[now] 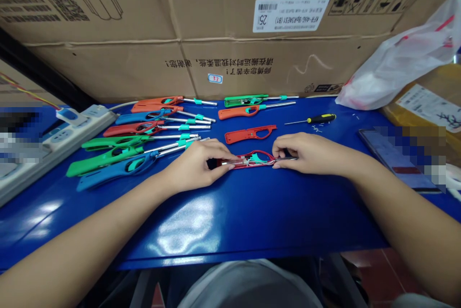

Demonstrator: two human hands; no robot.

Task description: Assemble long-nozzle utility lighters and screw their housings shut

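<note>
2 ends of the opened red lighter (248,160), lying mid-tabletop (252,216), are hidden: the left hand (196,166) grips its butt and the right hand (306,154) pinches its tube. Its inner parts are hard to make out. Bare surface runs to the near edge.

Glossy blue tabletop (230,221), plastic lighter shell (250,134), matt cardboard box (144,63)

Red opened lighter (252,159), teal trigger and innards exposed, flat on table, held both ends.
</note>
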